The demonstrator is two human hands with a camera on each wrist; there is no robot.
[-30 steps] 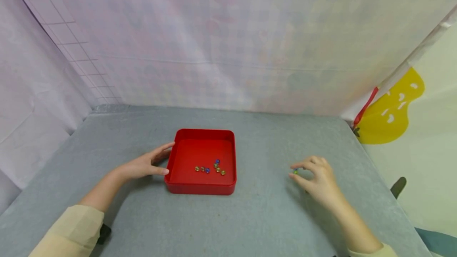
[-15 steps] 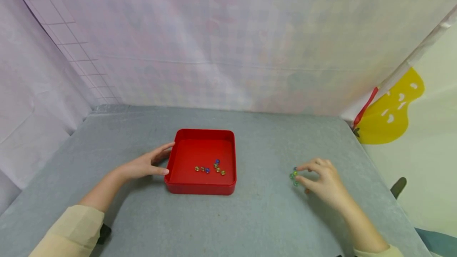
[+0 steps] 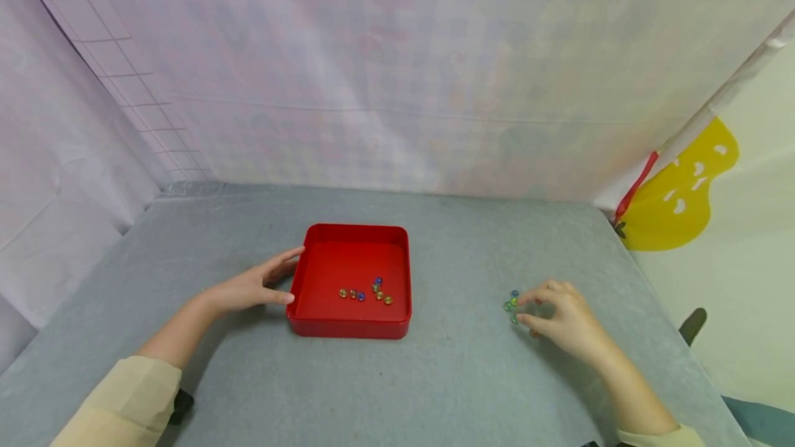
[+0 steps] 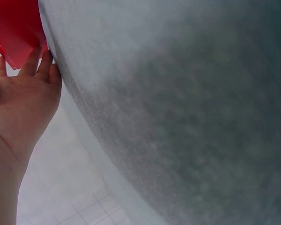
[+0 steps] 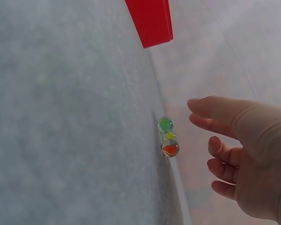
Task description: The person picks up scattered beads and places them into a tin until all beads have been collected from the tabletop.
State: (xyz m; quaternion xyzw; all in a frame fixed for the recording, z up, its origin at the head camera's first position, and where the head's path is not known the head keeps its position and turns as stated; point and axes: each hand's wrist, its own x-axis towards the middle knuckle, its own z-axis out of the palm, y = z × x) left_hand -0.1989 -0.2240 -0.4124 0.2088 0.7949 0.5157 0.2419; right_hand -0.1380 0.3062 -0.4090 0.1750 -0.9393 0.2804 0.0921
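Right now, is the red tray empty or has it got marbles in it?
The red tray is not empty: blue and gold marbles lie on its floor, in the nearer half.

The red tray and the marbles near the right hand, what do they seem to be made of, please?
Red tray: probably hard plastic with a smooth, slight sheen, judging by its even colour and rounded corners.
Marbles: most likely glass, polished; in the right wrist view they look see-through with colour inside, though clear plastic is possible.

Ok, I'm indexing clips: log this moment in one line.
left hand: touches red tray; right hand: empty, near table marbles; tray marbles: untouched
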